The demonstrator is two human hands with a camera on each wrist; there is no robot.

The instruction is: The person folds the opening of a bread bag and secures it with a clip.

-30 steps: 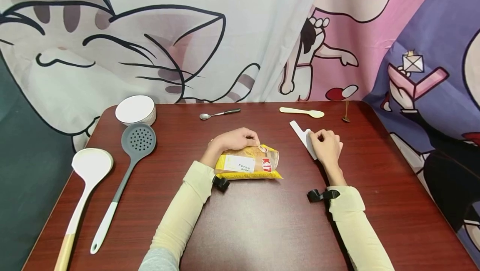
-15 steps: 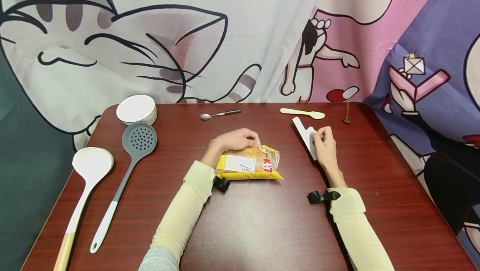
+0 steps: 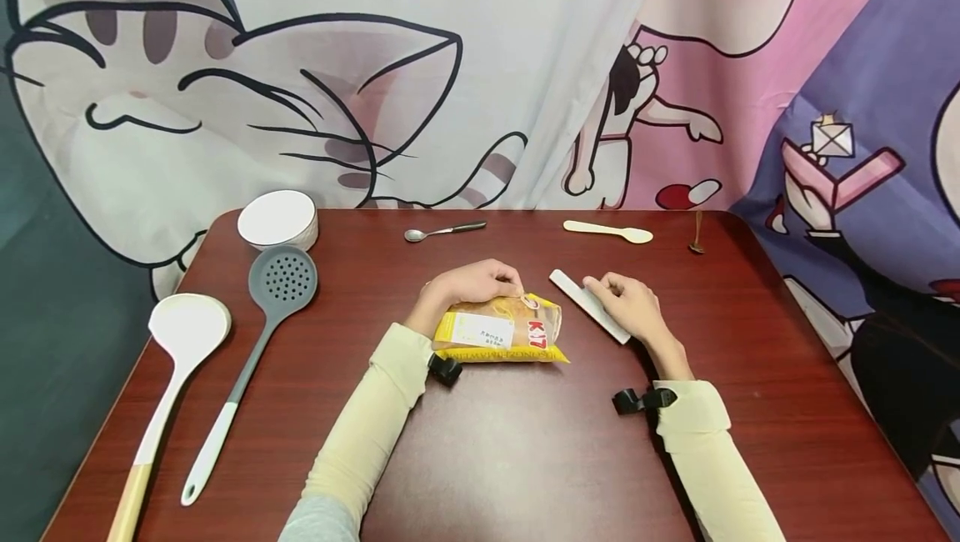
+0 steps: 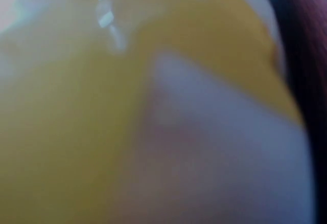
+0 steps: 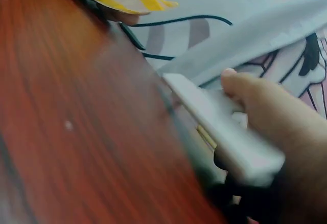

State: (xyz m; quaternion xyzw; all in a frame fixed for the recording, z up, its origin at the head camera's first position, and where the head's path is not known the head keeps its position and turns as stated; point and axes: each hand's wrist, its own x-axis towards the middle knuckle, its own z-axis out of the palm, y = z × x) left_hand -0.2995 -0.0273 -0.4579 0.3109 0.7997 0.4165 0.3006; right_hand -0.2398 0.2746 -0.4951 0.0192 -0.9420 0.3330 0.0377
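Observation:
A yellow-edged plastic package of bread point(image 3: 480, 332) with a white label and red "K17" lettering lies mid-table. Over its far side bends my left hand point(image 3: 472, 283), fingertips pinching the wrapper near the top right. The left wrist view is a blurred close-up of yellow wrapper point(image 4: 61, 121) and a finger or thumb. To the right, my right hand point(image 3: 633, 308) holds a long flat white bar point(image 3: 576, 294), thumb along its upper side. In the right wrist view the bar point(image 5: 214, 119) is tilted beside the table; the fingers beneath it are mostly hidden.
At left lie a white ladle point(image 3: 187, 329) and a grey slotted skimmer point(image 3: 282, 288), in front of a white bowl point(image 3: 279, 221). Along the back edge are a small metal spoon point(image 3: 442, 231), a cream spoon point(image 3: 607, 231) and a small brownish item point(image 3: 697, 247). A printed curtain point(image 3: 480, 92) hangs behind.
My right hand has turned and carried the white bar left and nearer, towards the bread package; the bar's small rounded tab is now out of sight. My left hand stays on the package.

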